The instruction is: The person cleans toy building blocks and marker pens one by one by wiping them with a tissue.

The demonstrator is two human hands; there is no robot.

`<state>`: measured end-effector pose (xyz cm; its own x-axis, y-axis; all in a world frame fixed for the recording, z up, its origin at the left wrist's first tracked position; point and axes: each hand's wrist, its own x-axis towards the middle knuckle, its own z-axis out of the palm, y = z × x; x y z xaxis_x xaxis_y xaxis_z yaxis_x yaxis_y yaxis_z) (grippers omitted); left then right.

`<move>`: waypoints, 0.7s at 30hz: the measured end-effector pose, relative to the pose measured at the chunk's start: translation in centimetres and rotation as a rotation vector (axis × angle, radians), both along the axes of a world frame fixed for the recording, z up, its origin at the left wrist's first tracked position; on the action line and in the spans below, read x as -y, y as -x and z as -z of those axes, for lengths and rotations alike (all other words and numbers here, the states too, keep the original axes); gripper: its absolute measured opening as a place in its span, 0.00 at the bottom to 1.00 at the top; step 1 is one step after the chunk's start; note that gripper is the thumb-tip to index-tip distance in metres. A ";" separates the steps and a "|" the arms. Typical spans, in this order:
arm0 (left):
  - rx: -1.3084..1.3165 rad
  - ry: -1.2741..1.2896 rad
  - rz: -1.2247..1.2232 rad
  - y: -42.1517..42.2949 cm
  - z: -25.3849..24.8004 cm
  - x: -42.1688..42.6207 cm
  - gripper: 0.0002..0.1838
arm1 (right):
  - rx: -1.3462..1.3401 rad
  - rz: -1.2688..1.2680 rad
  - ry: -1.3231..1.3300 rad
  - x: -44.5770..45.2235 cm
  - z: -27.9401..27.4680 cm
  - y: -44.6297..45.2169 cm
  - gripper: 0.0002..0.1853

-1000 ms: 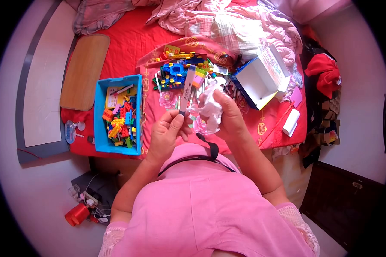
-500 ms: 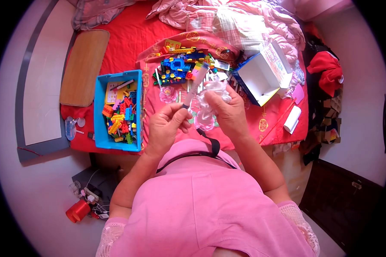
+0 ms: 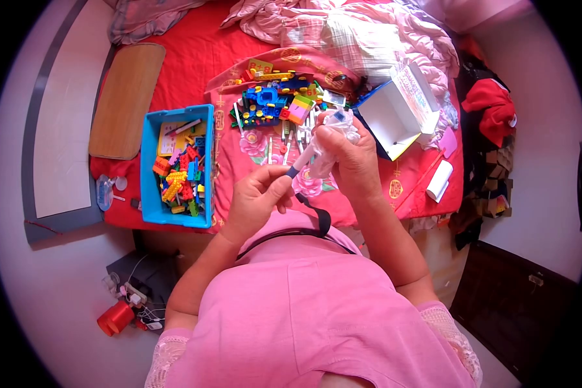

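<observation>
My left hand (image 3: 260,195) pinches the dark end of a white marker pen (image 3: 304,158) between thumb and fingers. The pen slants up to the right into a crumpled white tissue (image 3: 323,164). My right hand (image 3: 357,160) is closed around the tissue, which wraps the pen's upper part and hides it. A small blue patch shows at the top of the bundle. Just beyond my hands lie blue toy pieces (image 3: 265,97) with yellow wheels, a colourful number card (image 3: 301,108) and several more white pens on the red bedspread.
A blue bin (image 3: 146,171) of mixed building blocks stands at the left, beside a wooden board (image 3: 126,103). An open box (image 3: 391,119) with a white inside is at the right, near a white roll-shaped item (image 3: 440,181). Bedding (image 3: 362,42) is heaped at the back.
My right hand has brought the tissue around the pen, whose upper length was bare before. The pen has tipped further to the right. The number card behind it is now uncovered.
</observation>
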<state>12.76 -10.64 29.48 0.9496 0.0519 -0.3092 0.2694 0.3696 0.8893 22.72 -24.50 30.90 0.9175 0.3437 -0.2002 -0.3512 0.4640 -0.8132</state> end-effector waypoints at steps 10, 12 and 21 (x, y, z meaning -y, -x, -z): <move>0.013 0.036 0.005 -0.2 0.5 0.0 0.10 | 0.037 -0.240 0.216 -0.5 0.4 2.8 0.11; 0.029 -0.120 -0.024 -0.5 0.6 -0.2 0.11 | 0.211 -0.189 0.314 -0.6 1.3 2.9 0.11; -0.298 0.331 0.169 -0.5 -2.2 -1.8 0.21 | 1.265 -0.010 0.832 0.1 1.7 0.7 0.14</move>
<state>13.28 -8.88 31.69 0.8036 -0.2428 -0.5434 0.5756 0.5490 0.6060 21.99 -24.57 29.21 0.6274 0.5409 0.5602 0.7592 -0.2648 -0.5946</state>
